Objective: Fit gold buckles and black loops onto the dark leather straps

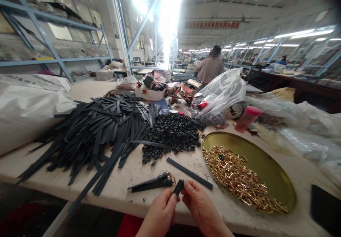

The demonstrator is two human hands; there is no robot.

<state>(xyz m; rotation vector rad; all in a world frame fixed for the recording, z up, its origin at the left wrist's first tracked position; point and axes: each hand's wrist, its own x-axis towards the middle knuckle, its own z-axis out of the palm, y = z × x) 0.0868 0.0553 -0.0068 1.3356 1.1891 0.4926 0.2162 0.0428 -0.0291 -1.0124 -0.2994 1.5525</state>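
Between my two hands is a black strap (pixel 179 188), bent over near its top end. My left hand (pixel 164 205) pinches it from the left, thumb along its face. The fingertips of my right hand (pixel 196 198) close on the folded end. Just left of my hands lie a few finished-looking black straps (pixel 151 183) with gold buckles (pixel 170 176) at their ends. A single flat black strap (pixel 189 173) rests on the table beyond my right hand. Whether a buckle sits inside the fold I cannot tell.
A large heap of black straps (pixel 106 123) covers the table's left. Small black loops (pixel 176 132) are piled in the middle. On the right, a gold tray (pixel 277 169) holds many gold buckles (pixel 237 180), near a pink-lidded jar (pixel 247 119) and a dark flat object (pixel 325 208). A person (pixel 210 66) sits farther back.
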